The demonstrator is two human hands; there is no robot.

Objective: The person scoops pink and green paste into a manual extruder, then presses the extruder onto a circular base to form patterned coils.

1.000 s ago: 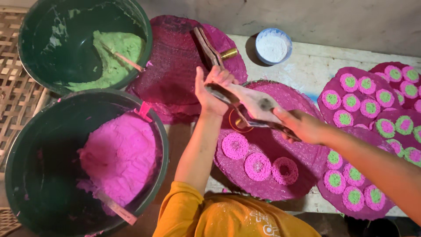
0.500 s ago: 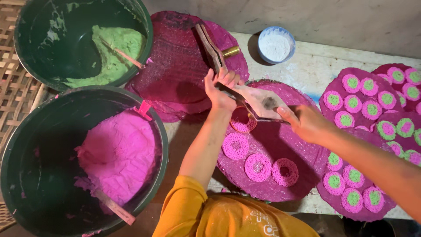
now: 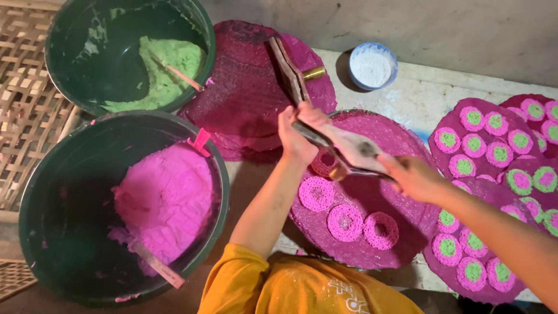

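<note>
Both my hands grip a wooden lever press (image 3: 349, 148) with a brass nozzle, held over a round pink mat (image 3: 401, 136). My left hand (image 3: 297, 132) clasps the handles at their far end. My right hand (image 3: 414, 175) holds the near end. Under the nozzle lies a pink coil of dough strands (image 3: 323, 164). Three finished pink coils (image 3: 344, 222) sit in a row on the same mat, nearer to me.
A dark bucket (image 3: 35, 203) holds pink dough (image 3: 168, 192); behind it a second bucket (image 3: 75, 35) holds green dough. Another press (image 3: 289, 64) lies on a back mat. A white powder bowl (image 3: 372, 65) stands behind. Mats with pink-green coils (image 3: 482, 139) fill the right.
Both hands and the press have shifted slightly over the mat while staying closed on the handles. The pink coil under the nozzle looks a little fuller.
</note>
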